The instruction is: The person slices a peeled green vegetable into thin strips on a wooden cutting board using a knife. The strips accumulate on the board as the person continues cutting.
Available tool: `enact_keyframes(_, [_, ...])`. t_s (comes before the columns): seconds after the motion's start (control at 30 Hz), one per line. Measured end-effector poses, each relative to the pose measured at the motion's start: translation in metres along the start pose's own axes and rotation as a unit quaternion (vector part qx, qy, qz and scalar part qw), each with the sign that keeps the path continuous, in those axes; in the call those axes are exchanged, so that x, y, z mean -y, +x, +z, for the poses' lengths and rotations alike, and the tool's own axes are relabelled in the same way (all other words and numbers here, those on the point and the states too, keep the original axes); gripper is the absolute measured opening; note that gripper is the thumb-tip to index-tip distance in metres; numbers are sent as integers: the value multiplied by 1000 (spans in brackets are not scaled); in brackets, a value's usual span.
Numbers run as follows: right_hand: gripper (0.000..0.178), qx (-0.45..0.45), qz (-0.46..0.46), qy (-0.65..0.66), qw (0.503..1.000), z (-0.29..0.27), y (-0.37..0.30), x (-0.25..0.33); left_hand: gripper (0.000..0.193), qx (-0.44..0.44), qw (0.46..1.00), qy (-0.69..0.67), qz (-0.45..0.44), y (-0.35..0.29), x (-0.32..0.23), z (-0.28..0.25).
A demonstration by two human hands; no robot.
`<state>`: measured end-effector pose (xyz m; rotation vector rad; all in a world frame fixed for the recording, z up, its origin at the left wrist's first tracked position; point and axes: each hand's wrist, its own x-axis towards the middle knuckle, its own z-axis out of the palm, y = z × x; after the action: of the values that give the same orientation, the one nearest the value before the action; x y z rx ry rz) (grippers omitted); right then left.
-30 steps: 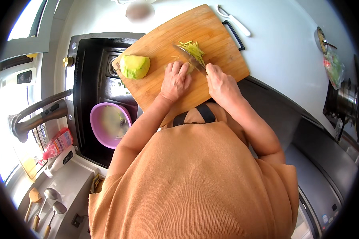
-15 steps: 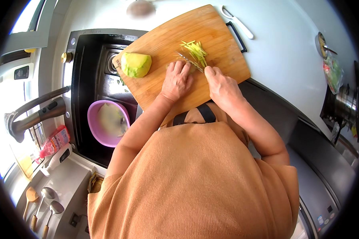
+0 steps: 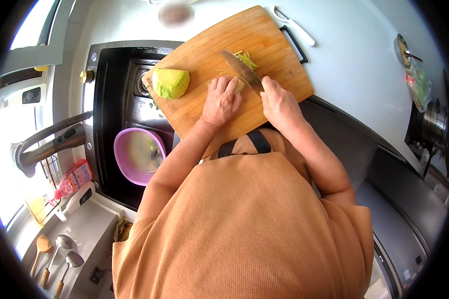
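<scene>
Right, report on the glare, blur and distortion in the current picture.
Head view: glare bleaches the bright window panes at left; head view: the brownish oval patch at the top is blurred past recognition; head view: the broad steel knife blade keeps a fairly clear outline; head view: the tan wooden cutting board looks bow-edged, and the corners fall to black.

We record a broad light-brown wooden cutting board (image 3: 280, 62): smooth, grain visible, soft sheen. Broad grey metal knife blade (image 3: 241, 69): dull, streaked. Rounded pale-green vegetable piece (image 3: 170, 83): smooth cut face. We log a round purple plastic basin (image 3: 123, 167) as smooth; a black rectangular sink (image 3: 110, 109) as mostly matt, with bright reflective patches. White countertop (image 3: 344, 65): smooth, lightly glossy. Tan short-sleeved knit top (image 3: 244, 224): matt cloth, fine ribbed texture. We see two round-bowled metal ladles (image 3: 75, 258): shiny bowls, wooden handles. Crumpled clear bag (image 3: 420, 92): thin glossy plastic.
</scene>
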<state>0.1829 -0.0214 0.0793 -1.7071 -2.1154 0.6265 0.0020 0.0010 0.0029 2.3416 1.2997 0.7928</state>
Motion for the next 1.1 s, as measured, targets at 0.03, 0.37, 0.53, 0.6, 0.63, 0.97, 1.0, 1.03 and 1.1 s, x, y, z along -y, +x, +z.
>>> enact_keyframes(0.03, [20, 16, 4, -12, 1000, -3, -3, 4, 36, -1, 1000, -3, -1, 0, 0, 0])
enact_keyframes(0.37, [30, 99, -35, -95, 990, -24, -9, 15, 37, 5, 1000, 0, 2, -2, 1, 0])
enact_keyframes(0.53, [30, 118, -27, -91, 988, -20, -2, 14, 37, 11, 1000, -6, -1, -2, 1, 0])
enact_keyframes(0.6, [30, 119, -20, -93, 988, -17, -1, 16, 37, 12, 1000, -6, -2, -2, 1, 0])
enact_keyframes(0.63, [29, 115, -18, -95, 989, -15, -1, 16, 37, 13, 1000, -6, -3, -2, 1, 0])
enact_keyframes(0.97, [21, 7, 2, -20, 1000, 11, 12, 10, 36, -10, 1000, -9, 6, -2, 2, 2])
enact_keyframes(1.0, [20, -2, 6, -12, 1000, 12, 12, 8, 36, -12, 1000, -10, 7, -3, 2, 2])
enact_keyframes(1.03, [20, -11, 9, -3, 1000, 12, 11, 6, 36, -13, 1000, -10, 9, -3, 2, 2])
enact_keyframes(1.1, [20, -12, 6, 3, 1000, 10, 8, 4, 36, -15, 1000, -11, 10, -3, 2, 2])
